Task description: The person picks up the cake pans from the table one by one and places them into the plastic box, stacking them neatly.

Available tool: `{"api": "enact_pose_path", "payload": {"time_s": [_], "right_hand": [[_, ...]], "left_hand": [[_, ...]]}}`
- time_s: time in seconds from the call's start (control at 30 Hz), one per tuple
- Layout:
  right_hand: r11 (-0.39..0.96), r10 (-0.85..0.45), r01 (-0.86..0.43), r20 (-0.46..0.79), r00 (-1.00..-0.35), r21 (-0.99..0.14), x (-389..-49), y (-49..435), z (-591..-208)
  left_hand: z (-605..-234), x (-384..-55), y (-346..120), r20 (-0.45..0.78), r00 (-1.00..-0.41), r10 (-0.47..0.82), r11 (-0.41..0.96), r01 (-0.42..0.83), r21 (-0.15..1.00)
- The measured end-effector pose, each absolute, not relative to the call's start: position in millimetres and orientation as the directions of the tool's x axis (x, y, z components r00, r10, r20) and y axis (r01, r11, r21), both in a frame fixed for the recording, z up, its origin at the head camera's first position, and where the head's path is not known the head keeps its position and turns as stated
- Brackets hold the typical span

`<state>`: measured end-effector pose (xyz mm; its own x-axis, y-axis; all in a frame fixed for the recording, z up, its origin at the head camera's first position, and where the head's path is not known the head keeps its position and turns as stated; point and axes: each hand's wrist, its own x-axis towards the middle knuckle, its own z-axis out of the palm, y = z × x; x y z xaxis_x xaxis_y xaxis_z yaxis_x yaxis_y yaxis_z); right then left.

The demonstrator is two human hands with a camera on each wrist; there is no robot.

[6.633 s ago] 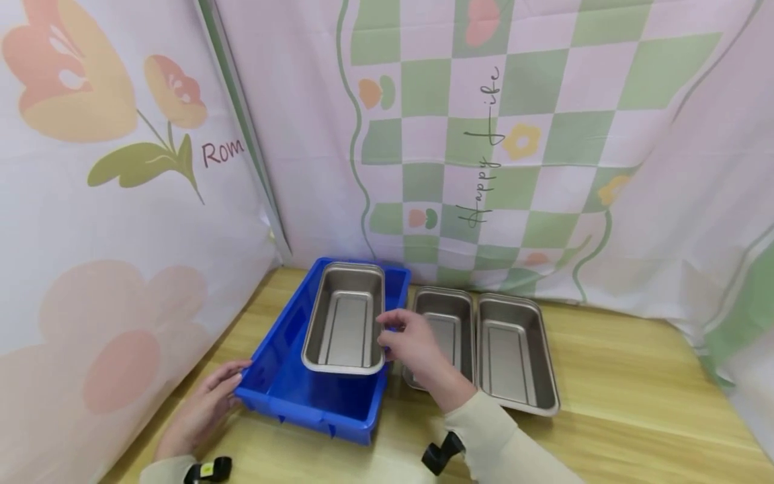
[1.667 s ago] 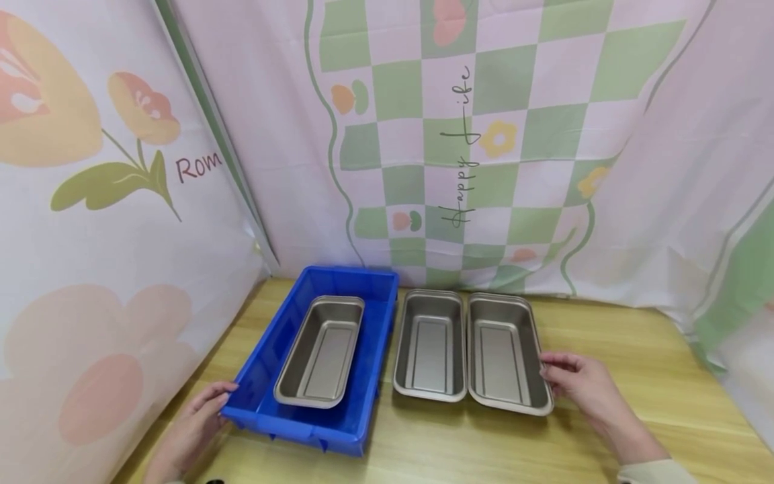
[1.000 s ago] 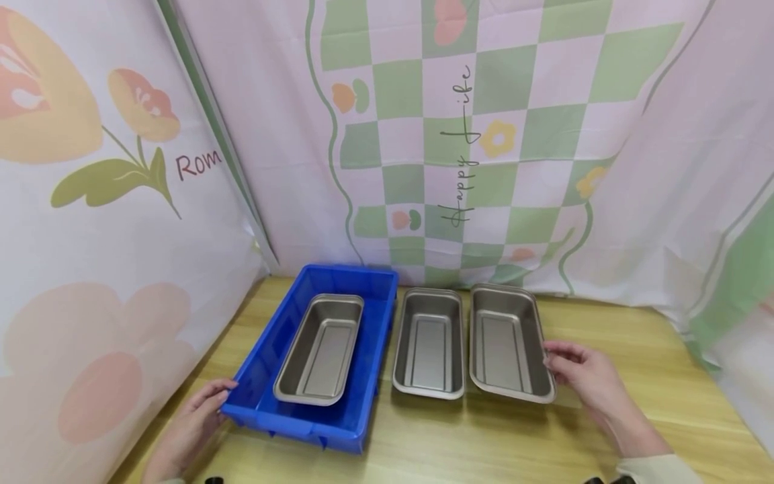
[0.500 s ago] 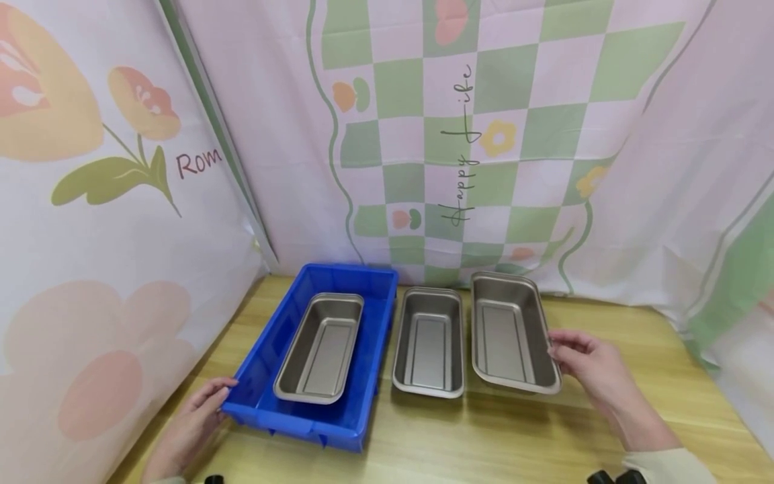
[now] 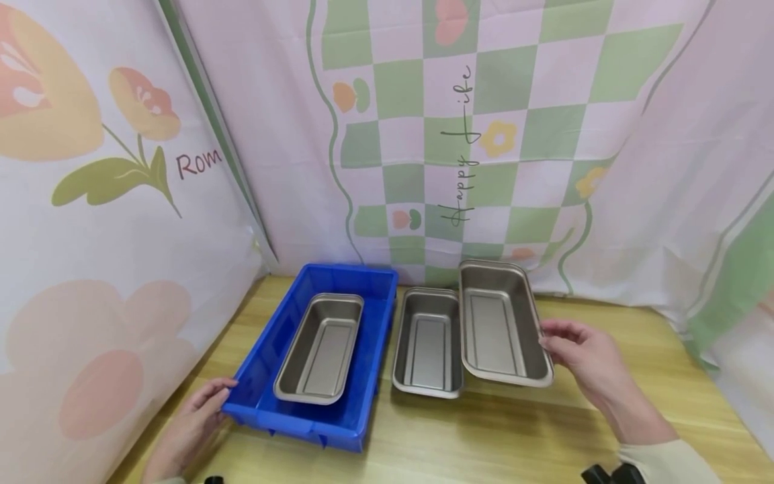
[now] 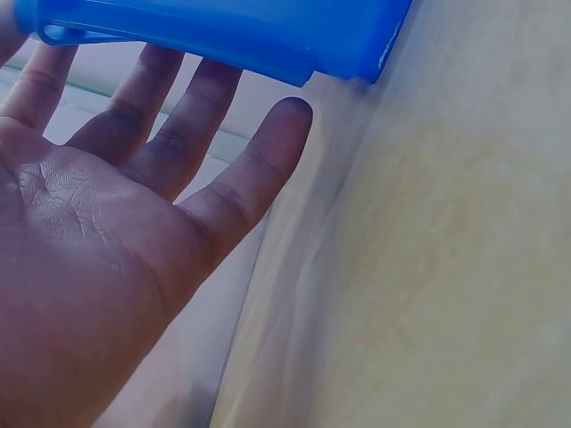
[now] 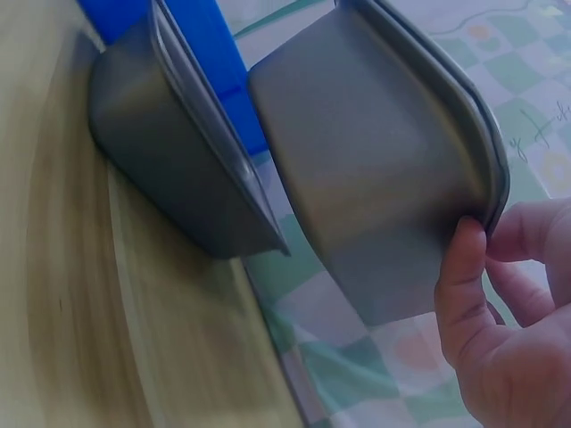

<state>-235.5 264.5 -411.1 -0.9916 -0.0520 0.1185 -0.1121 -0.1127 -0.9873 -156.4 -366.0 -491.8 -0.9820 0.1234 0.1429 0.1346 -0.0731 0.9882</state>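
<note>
My right hand [image 5: 583,359] pinches the right rim of a metal loaf pan [image 5: 498,329], thumb and fingers on opposite sides. That pan hangs raised above the table, its left edge overlapping a second loaf pan [image 5: 428,343] on the tabletop. In the right wrist view, the lifted pan [image 7: 375,169] is tilted beside the standing pan [image 7: 169,152]. At the near left corner of a blue plastic bin [image 5: 338,440], my left hand [image 5: 193,417] holds the edge; the left wrist view hides some fingertips behind the bin [image 6: 232,40]. A third loaf pan [image 5: 320,349] lies inside the bin.
The wooden table [image 5: 459,450] runs up to a printed cloth [image 5: 411,148] at the back and another cloth [image 5: 121,235] on the left. Behind the pans the back cloth hangs close.
Earlier my right hand was placing a pan in the bin. Since then it has gripped the rightmost pan, lifted it from the table and moved it left. The left hand stays at the bin.
</note>
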Motion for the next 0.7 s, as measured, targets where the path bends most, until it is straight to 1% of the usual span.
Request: {"api": "enact_pose_path", "payload": {"time_s": [0.2, 0.33, 0.47, 0.7], "right_hand": [[-0.146, -0.064, -0.134, 0.144, -0.987, -0.98, -236.9, 252.3, -408.6], [-0.15, -0.069, -0.134, 0.145, -0.987, -0.98, -238.9, 240.8, -405.9], [-0.137, -0.069, -0.124, 0.135, -0.988, -0.983, -239.6, 227.5, -404.0], [-0.145, -0.08, -0.1, 0.113, -0.99, -0.984, -240.4, 202.7, -400.8]], "left_hand": [[-490.7, -155.2, -364.9, 0.136, -0.984, 0.113, -0.054, 0.131, 0.99], [-489.9, -154.0, -363.9, 0.148, -0.982, 0.119, -0.065, 0.141, 0.988], [-490.2, -154.3, -364.2, 0.153, -0.98, 0.129, -0.077, 0.144, 0.987], [-490.6, -156.0, -364.9, 0.128, -0.987, 0.093, -0.037, 0.125, 0.991]]}}
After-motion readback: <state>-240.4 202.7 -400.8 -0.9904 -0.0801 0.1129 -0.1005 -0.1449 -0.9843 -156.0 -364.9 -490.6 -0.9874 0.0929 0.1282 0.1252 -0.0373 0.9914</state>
